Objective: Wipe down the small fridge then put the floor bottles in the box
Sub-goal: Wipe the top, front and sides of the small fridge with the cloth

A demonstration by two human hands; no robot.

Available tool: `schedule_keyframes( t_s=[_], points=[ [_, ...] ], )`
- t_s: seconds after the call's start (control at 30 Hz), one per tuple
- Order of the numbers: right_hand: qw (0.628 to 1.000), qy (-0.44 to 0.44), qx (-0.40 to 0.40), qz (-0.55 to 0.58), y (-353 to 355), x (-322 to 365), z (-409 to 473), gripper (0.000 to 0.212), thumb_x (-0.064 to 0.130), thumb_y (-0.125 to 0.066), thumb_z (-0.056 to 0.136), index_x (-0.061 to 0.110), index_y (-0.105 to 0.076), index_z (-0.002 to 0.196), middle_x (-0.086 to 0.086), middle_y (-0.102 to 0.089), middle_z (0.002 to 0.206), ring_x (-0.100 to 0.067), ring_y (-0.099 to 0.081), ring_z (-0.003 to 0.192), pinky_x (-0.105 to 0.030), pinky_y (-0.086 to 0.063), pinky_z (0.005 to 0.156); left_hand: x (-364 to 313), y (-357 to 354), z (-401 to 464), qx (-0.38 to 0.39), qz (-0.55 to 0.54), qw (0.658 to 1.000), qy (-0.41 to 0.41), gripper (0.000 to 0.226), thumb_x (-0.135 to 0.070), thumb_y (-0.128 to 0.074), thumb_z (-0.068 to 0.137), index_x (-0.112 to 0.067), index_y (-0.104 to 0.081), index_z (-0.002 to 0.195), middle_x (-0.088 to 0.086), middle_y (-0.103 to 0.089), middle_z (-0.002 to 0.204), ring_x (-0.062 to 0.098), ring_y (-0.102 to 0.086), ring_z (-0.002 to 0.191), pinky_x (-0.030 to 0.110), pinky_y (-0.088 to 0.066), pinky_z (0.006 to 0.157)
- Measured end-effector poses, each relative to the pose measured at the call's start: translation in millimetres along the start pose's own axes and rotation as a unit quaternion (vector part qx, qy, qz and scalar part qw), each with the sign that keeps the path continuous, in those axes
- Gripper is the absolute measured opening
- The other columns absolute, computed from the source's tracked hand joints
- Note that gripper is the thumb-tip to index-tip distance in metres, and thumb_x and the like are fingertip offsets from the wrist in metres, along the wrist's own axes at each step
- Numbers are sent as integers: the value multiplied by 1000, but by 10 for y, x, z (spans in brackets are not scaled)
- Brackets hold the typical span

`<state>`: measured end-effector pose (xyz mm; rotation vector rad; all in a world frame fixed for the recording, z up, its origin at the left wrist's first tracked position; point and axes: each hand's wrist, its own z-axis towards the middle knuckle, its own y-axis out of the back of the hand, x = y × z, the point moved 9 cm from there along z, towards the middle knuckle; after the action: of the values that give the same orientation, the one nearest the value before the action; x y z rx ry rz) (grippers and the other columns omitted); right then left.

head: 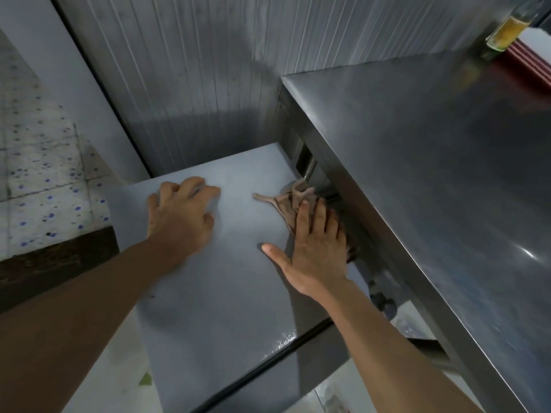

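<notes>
Small fridge [214, 263], pale grey, flat smooth top: seen from above, set in a corner against a grey ribbed wall panel [185, 79], its right edge under the overhang of the desk.

Crumpled brown-beige cloth [293, 201]: lies on the fridge top at its right edge, one corner trailing left across the surface.

Right hand [316, 245]: flat on the cloth, fingers straight and close together pressing it down, thumb spread out to the left on the bare fridge top.

Left hand [182, 213]: rests on the fridge top near its left rear, fingers bent with tips on the surface, holding nothing; well apart from the cloth.

Brushed stainless-steel desk [432, 180]: stands just right of the fridge and higher.

Glass bottle of amber liquid [510, 28]: upright at the far end of the desk, beside a red-and-white item [533, 58] too cropped to identify.

Speckled tiled floor [38, 174]: visible to the left.
</notes>
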<state>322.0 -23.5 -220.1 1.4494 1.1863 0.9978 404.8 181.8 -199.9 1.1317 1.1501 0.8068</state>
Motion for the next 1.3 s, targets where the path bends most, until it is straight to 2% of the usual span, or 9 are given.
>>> schedule_keyframes(
  t_s=[0.13, 0.27, 0.53, 0.6, 0.7, 0.8, 0.9, 1.1, 1.3],
  points=[
    [1000, 17, -19, 3, 67, 141, 347, 111, 88, 4, 65, 17, 12, 150, -15, 3, 159, -38, -11, 143, -51, -14, 114, -8, 55, 42, -5, 3, 1000, -27, 48, -29, -51, 78, -26, -58, 125, 3, -49, 134, 36, -41, 112, 45, -31, 95],
    [999, 41, -25, 13, 124, 325, 687, 114, 87, 8, 62, 17, 5, 152, -16, 0, 159, -38, -13, 143, -52, -15, 114, 1, 74, 56, -5, -8, 999, -46, 47, -23, -66, 78, -26, -59, 124, 3, -51, 131, 35, -43, 109, 44, -33, 93],
    [995, 94, -13, 41, 234, 572, 1468, 84, 76, -21, 85, 27, -2, 151, -8, -4, 159, -37, -12, 143, -53, -15, 115, 68, 60, 92, 20, -6, 997, -74, 54, -27, -61, 82, -32, -47, 135, -6, -42, 142, 28, -39, 118, 40, -30, 99],
    [993, 107, -19, 36, 260, 589, 1523, 78, 73, -22, 88, 30, -5, 151, -4, -6, 159, -33, -12, 143, -52, -15, 115, 108, 76, 55, 40, -31, 995, -84, 56, -21, -60, 83, -27, -46, 136, -6, -39, 146, 25, -36, 124, 38, -29, 102],
    [990, 141, -29, 14, 259, 781, 1436, 75, 72, -20, 88, 33, -8, 151, 0, -11, 159, -30, -9, 145, -50, -9, 116, 256, 200, -126, 35, -87, 991, -94, 48, -5, -63, 76, -13, -59, 123, 5, -51, 137, 29, -45, 123, 42, -37, 102],
    [984, 176, -26, 8, 200, 1235, 1250, 75, 74, -19, 85, 34, -15, 148, 2, -15, 157, -29, -9, 144, -47, -8, 116, 607, 371, -344, 0, -92, 996, -13, 38, -1, -59, 76, -14, -61, 112, 4, -54, 124, 27, -47, 117, 41, -41, 97],
    [975, 218, -31, 15, 164, 1740, 1033, 73, 73, -18, 85, 34, -20, 146, 2, -19, 156, -29, -12, 143, -47, -10, 114, 940, 535, -536, -38, -99, 992, 61, 34, 2, -56, 78, -13, -59, 109, 7, -51, 122, 28, -45, 116, 44, -43, 95],
    [961, 275, -31, 4, 102, 2477, 667, 76, 77, -19, 82, 36, -16, 146, 1, -18, 156, -32, -9, 143, -50, -9, 114, 1281, 734, -718, -58, -102, 986, 115, 38, 1, -58, 78, -16, -56, 111, 7, -50, 120, 26, -46, 114, 42, -45, 94],
    [945, 326, 6, -15, 38, 2920, 405, 77, 79, -24, 82, 42, -11, 149, 1, -6, 159, -32, 2, 145, -51, 1, 117, 1427, 766, -983, -47, -110, 983, 139, 45, 1, -58, 78, -18, -53, 118, 5, -48, 124, 24, -43, 118, 38, -43, 95]
  ],
)
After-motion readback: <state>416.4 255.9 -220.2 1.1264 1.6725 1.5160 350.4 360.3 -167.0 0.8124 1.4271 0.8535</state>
